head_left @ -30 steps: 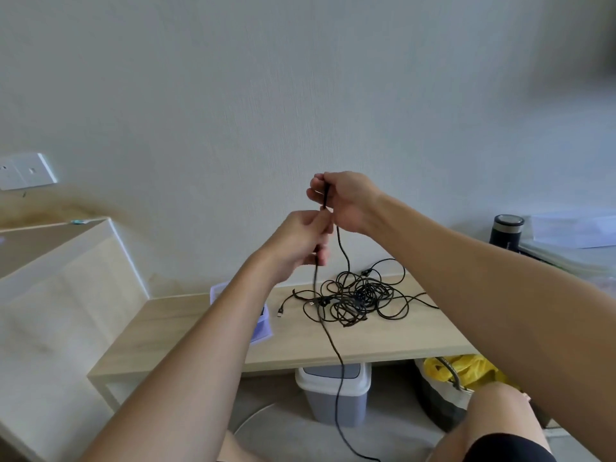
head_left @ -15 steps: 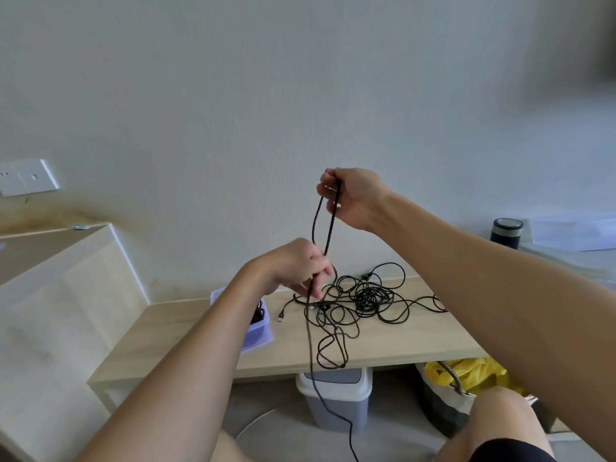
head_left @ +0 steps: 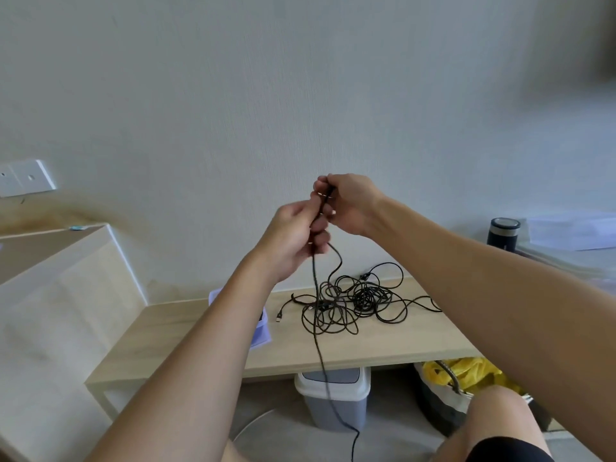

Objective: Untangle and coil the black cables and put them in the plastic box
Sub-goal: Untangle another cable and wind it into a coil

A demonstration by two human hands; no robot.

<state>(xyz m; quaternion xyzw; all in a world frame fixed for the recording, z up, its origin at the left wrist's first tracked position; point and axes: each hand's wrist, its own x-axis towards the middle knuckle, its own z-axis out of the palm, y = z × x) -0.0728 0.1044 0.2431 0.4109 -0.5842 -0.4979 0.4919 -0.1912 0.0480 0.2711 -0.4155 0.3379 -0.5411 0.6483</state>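
A tangle of black cables (head_left: 353,303) lies on the light wooden table (head_left: 206,328). Both hands are raised above it, close together. My right hand (head_left: 350,203) grips the top of a black cable (head_left: 320,348) that is folded between the hands. My left hand (head_left: 295,241) grips the same cable just below it. From the left hand one strand hangs down past the table edge to the floor, and another curves into the tangle. The pale lilac plastic box (head_left: 263,331) sits on the table, mostly hidden behind my left forearm.
A grey bin with a white lid (head_left: 336,398) stands under the table. A dark basket with a yellow bag (head_left: 460,378) sits at the lower right, behind my knee. A dark tumbler (head_left: 504,234) and papers are at the far right. A wall socket (head_left: 25,176) is at the left.
My left hand, which had dropped toward the table with the cable, has risen back up to meet my right hand. The loop hanging over the table's front edge is gone.
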